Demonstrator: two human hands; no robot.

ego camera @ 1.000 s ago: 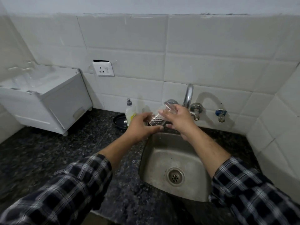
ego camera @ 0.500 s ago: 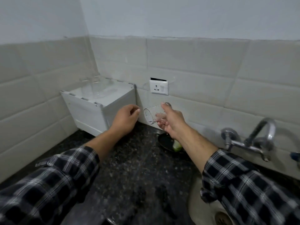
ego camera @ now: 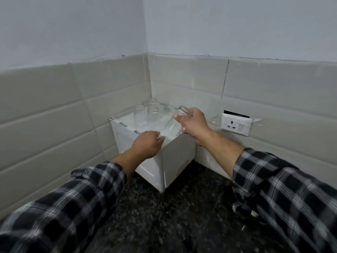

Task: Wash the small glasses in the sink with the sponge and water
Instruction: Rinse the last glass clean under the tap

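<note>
The right grip (ego camera: pixel 193 123) holds a small glass (ego camera: pixel 182 111), fingers curled round it. The tipped glass pokes out up and left of the grip. It is over the white box (ego camera: pixel 175 156) now, not short of it as before. The left grip (ego camera: pixel 148 143) has moved onto the box's near edge, fingers loose, holding nothing.

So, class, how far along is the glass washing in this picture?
Done: about four glasses already stand on the white box. In hand: the right hand holds another glass tilted over it, and the left hand rests on its edge. Left: setting this glass down; any unwashed ones are out of view.
</note>
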